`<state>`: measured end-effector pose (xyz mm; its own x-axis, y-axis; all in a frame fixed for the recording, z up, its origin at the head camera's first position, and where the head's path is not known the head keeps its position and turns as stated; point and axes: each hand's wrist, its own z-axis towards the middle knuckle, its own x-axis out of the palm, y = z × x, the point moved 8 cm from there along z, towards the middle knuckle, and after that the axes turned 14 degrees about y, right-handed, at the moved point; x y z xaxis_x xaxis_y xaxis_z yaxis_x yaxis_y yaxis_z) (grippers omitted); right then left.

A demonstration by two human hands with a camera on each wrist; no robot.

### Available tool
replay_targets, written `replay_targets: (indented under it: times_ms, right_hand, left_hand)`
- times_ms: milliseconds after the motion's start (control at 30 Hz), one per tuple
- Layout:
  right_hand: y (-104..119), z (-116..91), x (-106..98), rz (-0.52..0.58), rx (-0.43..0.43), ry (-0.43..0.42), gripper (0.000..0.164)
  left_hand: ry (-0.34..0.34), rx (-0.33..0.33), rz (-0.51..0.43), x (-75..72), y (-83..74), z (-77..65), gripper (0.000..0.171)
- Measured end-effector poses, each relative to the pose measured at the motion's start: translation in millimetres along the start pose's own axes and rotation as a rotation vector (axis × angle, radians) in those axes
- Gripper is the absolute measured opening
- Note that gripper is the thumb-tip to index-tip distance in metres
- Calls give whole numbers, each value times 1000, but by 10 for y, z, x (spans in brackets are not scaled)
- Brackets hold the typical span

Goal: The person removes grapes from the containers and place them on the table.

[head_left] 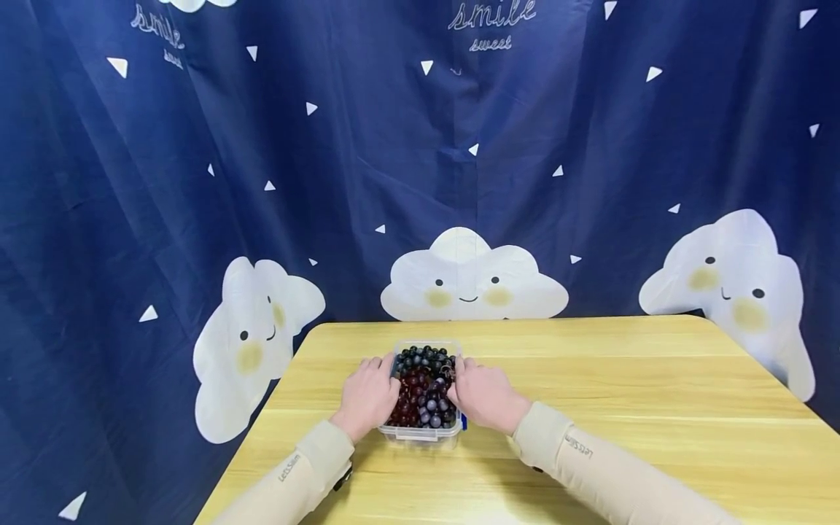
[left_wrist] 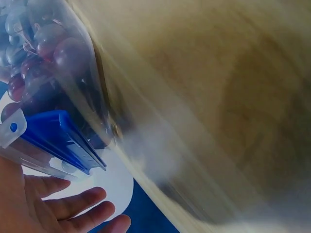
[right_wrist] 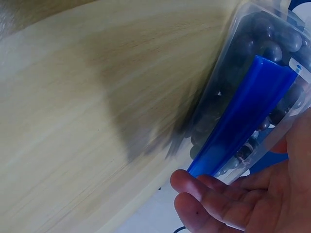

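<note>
A clear plastic container filled with grapes stands on the table between my two hands. Red grapes lie at its left and dark purple ones at the right and back. My left hand holds the left side, thumb over the rim; its other fingers spread by the outer wall below a blue latch. On the opposite side my right hand grips the rim likewise, its fingers at the lower end of another blue latch. Both latches hang down, unfastened. No lid covers the grapes.
The light wooden table extends far to the right of the container. A dark blue curtain with white clouds hangs behind its back edge and along the left side.
</note>
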<state>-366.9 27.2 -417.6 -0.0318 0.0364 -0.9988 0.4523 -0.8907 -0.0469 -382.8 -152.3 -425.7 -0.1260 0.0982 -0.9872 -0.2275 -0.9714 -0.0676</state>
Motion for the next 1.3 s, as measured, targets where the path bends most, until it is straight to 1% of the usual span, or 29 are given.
replay_targets:
  times_ms: [233,567,700,867,967,1000,1067,1200,1300]
  right_hand:
    - [30,-7,-13,-7,-6,-5,62]
    - [36,-9,31,-12,-15,10,64]
    - [7,-10,31,22,-7,8,64]
    - [-12,16,-8,48,-14,-4,63]
    - [-35,42,-63,56,-10,-13,63]
    - [-40,54,-105,53,-14,-34,61]
    - [-37,69,-204,35,-29,-70,54]
    - [-6,139,-405,-44,-73,-138,35]
    - [16,231,-484,-51,-108,-115,36]
  left_hand:
    - [30,-6,-24,54,26,-18,50]
    - [50,-25,-47,92,33,-37,50]
    - [47,-25,-73,82,28,-25,50]
    - [55,-39,-74,63,31,-19,50]
    - [71,-41,-72,71,19,-7,51]
    - [76,-40,-72,73,15,-4,52]
    - [84,-40,-69,79,13,-3,52]
    - [87,-48,-69,84,32,-10,52]
    - [84,-43,-73,88,38,-13,52]
